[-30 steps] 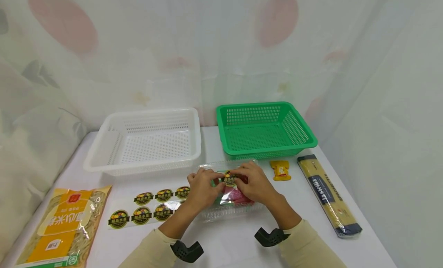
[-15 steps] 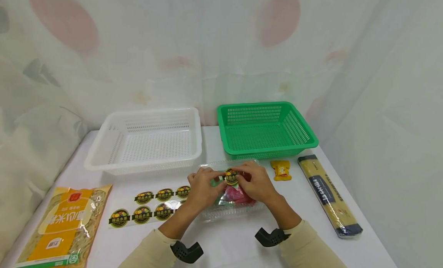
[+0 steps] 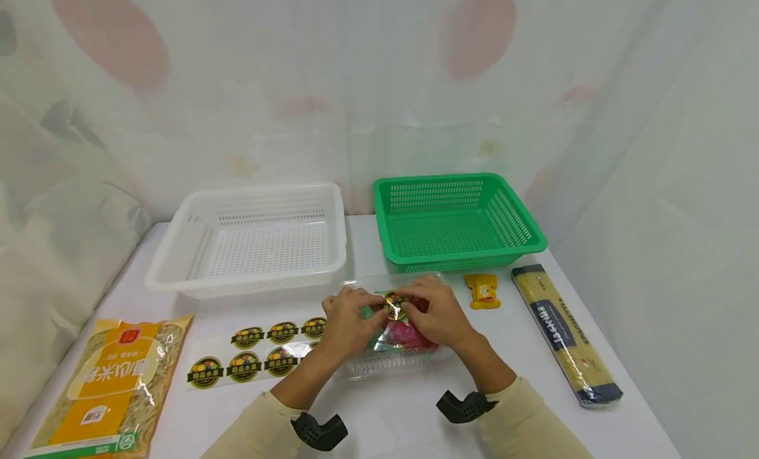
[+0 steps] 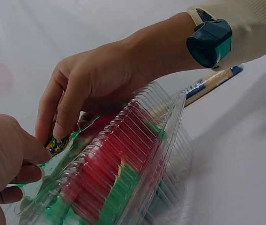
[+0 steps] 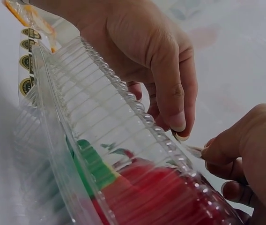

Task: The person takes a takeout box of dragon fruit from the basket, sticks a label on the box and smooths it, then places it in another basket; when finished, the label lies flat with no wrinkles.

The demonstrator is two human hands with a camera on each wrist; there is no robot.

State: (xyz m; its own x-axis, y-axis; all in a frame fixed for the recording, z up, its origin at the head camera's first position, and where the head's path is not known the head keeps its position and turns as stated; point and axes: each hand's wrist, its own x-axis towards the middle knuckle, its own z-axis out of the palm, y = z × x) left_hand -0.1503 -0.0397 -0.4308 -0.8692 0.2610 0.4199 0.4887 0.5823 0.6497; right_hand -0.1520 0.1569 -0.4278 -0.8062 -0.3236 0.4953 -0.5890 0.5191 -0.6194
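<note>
My left hand (image 3: 348, 322) and right hand (image 3: 437, 313) meet over a clear plastic clamshell box (image 3: 397, 363) with pink-red and green contents. Between them is a round black-and-gold label sticker (image 3: 394, 305), pinched at its left edge by the left thumb and forefinger and at its right edge by the right ones. In the left wrist view the sticker (image 4: 57, 145) shows at the right fingertips, close over the lid. From the right wrist view, both sets of fingertips are right at the top of the box (image 5: 137, 187), and the sticker appears nearly edge-on.
A sheet of similar stickers (image 3: 244, 367) lies left of the box, partly under the left forearm. Behind stand a white basket (image 3: 249, 284) and a green basket (image 3: 462, 261). A noodle bag (image 3: 112, 386) is at left; a small yellow packet (image 3: 483, 292) and spaghetti pack (image 3: 566, 337) are at right.
The sticker shifts and tilts slightly between the fingertips, its face now catching more glare. Both hands stay in nearly the same place over the box.
</note>
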